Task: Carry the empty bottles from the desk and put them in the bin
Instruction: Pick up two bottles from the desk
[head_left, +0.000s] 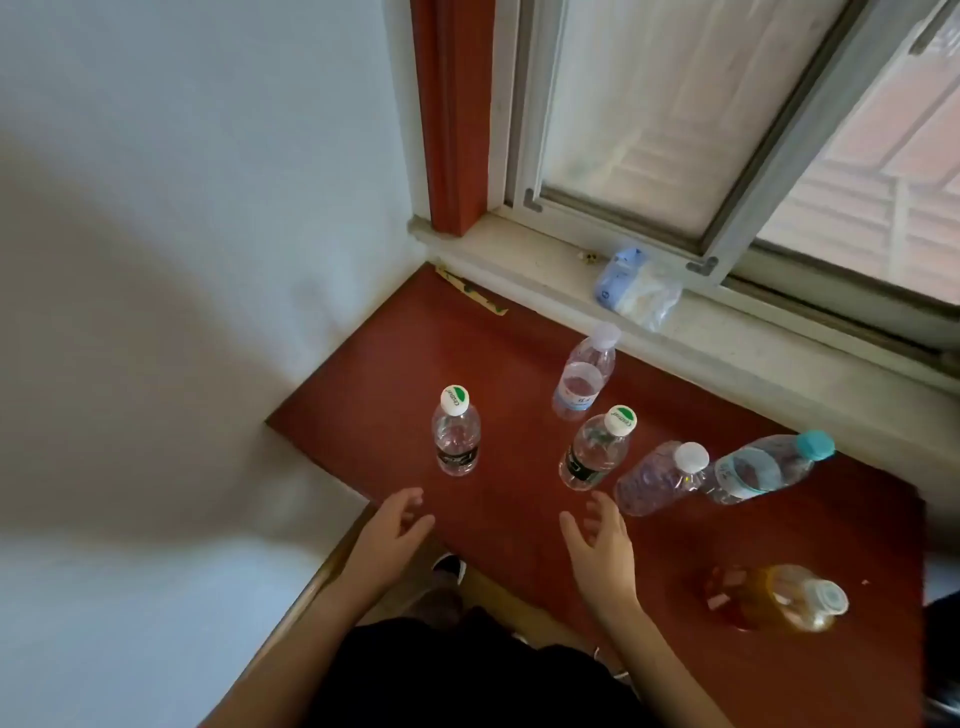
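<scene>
Here we see red-brown desk (395, 364) under window sill (737, 332). Five clear bottles upright on it: green-logo-capped bottle (456, 432) apart at left, second green-logo-capped bottle (597, 449) centre, blue-label bottle (586, 371) behind, white-capped bottle (661, 478) touching teal-capped bottle (763, 467) at right. Amber bottle (774, 597) near front right edge. Left hand (397, 535) and right hand (602, 543) both spread wide, empty, near the two green-logo-capped bottles, not touching. Bin not in view. Plastic bag (636, 288) on sill.

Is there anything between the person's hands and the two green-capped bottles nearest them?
Nothing visible. The left hand faces the left green-capped bottle over bare desk, and the right hand sits just below the right green-capped bottle. Both hands are open and empty. No bin is in view.
</scene>
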